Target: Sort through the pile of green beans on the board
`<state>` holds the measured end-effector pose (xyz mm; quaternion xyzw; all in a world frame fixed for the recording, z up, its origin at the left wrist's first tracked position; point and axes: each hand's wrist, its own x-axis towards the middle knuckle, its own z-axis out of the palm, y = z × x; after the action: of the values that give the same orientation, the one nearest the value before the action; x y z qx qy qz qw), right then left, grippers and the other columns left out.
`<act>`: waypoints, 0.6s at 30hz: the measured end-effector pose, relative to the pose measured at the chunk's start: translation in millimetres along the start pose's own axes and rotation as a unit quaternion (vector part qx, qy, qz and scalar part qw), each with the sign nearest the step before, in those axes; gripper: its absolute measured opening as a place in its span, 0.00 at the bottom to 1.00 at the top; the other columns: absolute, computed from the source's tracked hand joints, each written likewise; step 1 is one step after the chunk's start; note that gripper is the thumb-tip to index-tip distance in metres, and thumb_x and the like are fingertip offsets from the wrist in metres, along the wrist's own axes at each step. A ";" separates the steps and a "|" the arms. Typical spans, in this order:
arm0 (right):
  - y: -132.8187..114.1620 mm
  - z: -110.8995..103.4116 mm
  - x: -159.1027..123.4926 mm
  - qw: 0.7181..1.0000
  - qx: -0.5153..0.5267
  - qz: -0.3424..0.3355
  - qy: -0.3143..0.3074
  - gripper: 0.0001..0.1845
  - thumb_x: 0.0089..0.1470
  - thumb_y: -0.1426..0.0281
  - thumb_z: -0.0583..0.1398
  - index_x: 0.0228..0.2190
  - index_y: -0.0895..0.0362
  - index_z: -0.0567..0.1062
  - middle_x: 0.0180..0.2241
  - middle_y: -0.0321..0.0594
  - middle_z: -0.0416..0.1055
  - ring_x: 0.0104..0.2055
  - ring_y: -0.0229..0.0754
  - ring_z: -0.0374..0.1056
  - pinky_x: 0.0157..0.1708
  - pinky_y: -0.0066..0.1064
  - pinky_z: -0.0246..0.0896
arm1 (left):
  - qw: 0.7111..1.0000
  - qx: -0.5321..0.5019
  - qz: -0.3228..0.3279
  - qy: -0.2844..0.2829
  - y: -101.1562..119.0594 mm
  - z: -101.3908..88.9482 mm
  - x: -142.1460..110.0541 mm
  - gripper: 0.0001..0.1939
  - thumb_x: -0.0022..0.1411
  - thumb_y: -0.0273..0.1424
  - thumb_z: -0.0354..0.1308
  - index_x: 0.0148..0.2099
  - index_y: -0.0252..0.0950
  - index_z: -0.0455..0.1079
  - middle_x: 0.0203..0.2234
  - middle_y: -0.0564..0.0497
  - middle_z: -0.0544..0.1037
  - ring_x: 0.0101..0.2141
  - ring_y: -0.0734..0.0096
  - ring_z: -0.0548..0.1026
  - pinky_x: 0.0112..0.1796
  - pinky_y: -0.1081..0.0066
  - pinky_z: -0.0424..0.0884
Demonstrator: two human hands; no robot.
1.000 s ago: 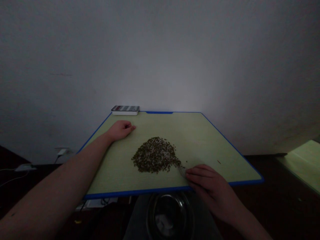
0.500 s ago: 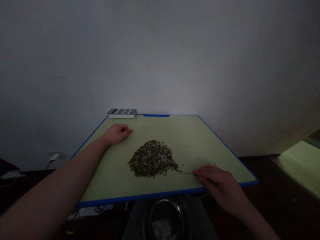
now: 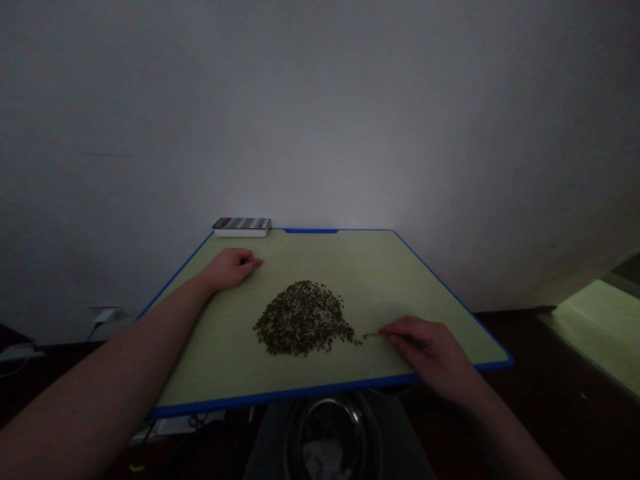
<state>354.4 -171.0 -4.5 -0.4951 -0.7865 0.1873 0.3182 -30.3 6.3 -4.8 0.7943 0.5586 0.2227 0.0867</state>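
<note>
A heap of small dark greenish-brown grains or seeds [image 3: 303,319] lies mid-table, with a thin trail of them at its right side. My right hand [image 3: 425,347] pinches a thin needle-like stick [image 3: 371,335], whose tip points left at the loose grains by the end of that trail. To the left of the heap, my left hand [image 3: 234,267] rests on the tabletop, its fingers curled in; whether anything is inside them is hidden.
The pale yellow-green table [image 3: 360,260] has a blue edge and stands against a grey wall. A phone [image 3: 242,223] lies on a white box [image 3: 241,233] at the far left corner. Below the front edge is a round metal bowl [image 3: 327,437].
My right hand has moved slightly up and left, bringing the stick's tip to the loose grains beside the trail. My left hand stays where it was on the table.
</note>
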 end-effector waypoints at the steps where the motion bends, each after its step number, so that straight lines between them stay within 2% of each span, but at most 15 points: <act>1: -0.4 -1.1 -2.9 1.000 0.002 0.002 -0.002 0.11 0.55 0.70 0.54 0.37 0.54 0.76 0.34 0.40 0.74 0.36 0.39 0.70 0.35 0.30 0.66 | 1.000 0.002 -0.002 -0.001 0.0 0.0 0.2 0.21 0.53 0.47 0.47 0.19 0.37 0.57 0.13 0.56 0.59 0.19 0.74 0.59 0.22 0.72 0.52; 6: -3.3 -2.7 -15.3 1.000 -0.007 -0.014 -0.003 0.11 0.55 0.71 0.54 0.37 0.54 0.76 0.33 0.40 0.74 0.35 0.39 0.70 0.35 0.30 0.66 | 1.000 0.003 -0.006 -0.006 0.8 -0.1 0.5 0.20 0.53 0.47 0.47 0.19 0.37 0.58 0.13 0.56 0.59 0.19 0.74 0.59 0.22 0.72 0.52; 14: -15.4 7.2 -18.5 0.992 -0.056 -0.112 0.029 0.14 0.55 0.75 0.53 0.40 0.55 0.75 0.35 0.42 0.75 0.39 0.41 0.70 0.38 0.34 0.68 | 1.000 -0.006 -0.003 -0.003 1.2 -0.2 -0.8 0.20 0.53 0.46 0.47 0.20 0.37 0.58 0.14 0.56 0.59 0.19 0.74 0.58 0.22 0.72 0.51; 18: -14.6 7.4 -20.2 0.991 -0.067 -0.103 0.046 0.14 0.55 0.74 0.53 0.40 0.54 0.75 0.35 0.41 0.76 0.38 0.41 0.70 0.38 0.35 0.68 | 1.000 -0.003 -0.003 -0.004 0.4 0.1 -0.4 0.20 0.53 0.46 0.47 0.19 0.37 0.56 0.13 0.56 0.57 0.19 0.75 0.58 0.22 0.72 0.52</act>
<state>345.9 -195.3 -7.3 -0.4397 -0.8287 0.0770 0.3375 -30.0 5.8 -4.9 0.7929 0.5604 0.2209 0.0917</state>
